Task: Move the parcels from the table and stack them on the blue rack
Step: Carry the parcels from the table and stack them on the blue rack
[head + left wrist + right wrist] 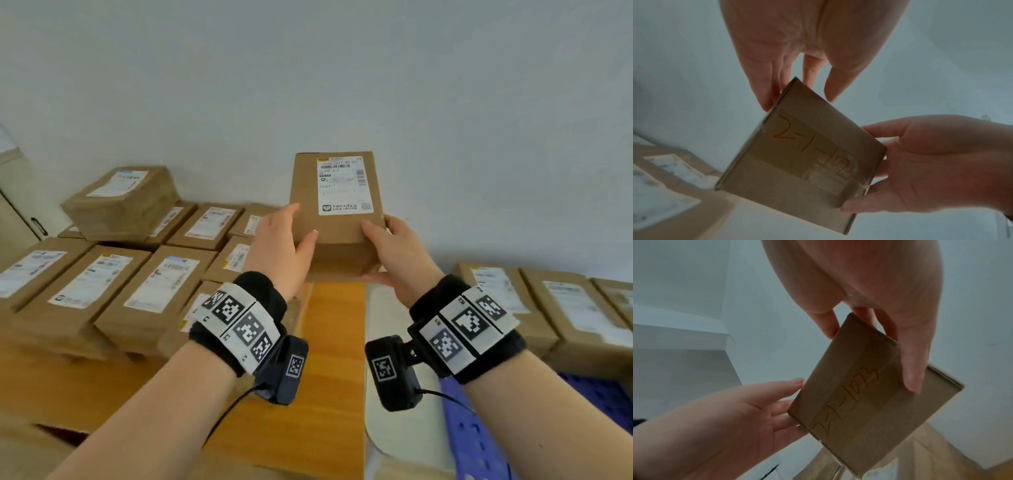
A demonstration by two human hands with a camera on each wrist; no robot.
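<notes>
Parcel: a brown cardboard box held in the air between both hands, above the gap between the wooden table and the blue rack. Its top face carries a white shipping label. Its near end face, seen in both wrist views, is taped and bears orange handwriting.

Left hand: grips the left side of the parcel, thumb on the top face, fingers against the side and underside. In the right wrist view its fingertips touch the left edge of the box.

Right hand: grips the right side of the parcel, thumb on the top face near the corner, fingers curled beneath. The hands are apart, separated by the width of the box.

Table parcels: similar labelled boxes, packed side by side at the left, with one box stacked on top at the far left.

Rack parcels: labelled boxes in a row at the right, far side of the blue perforated surface.

Background: a plain pale wall.
</notes>
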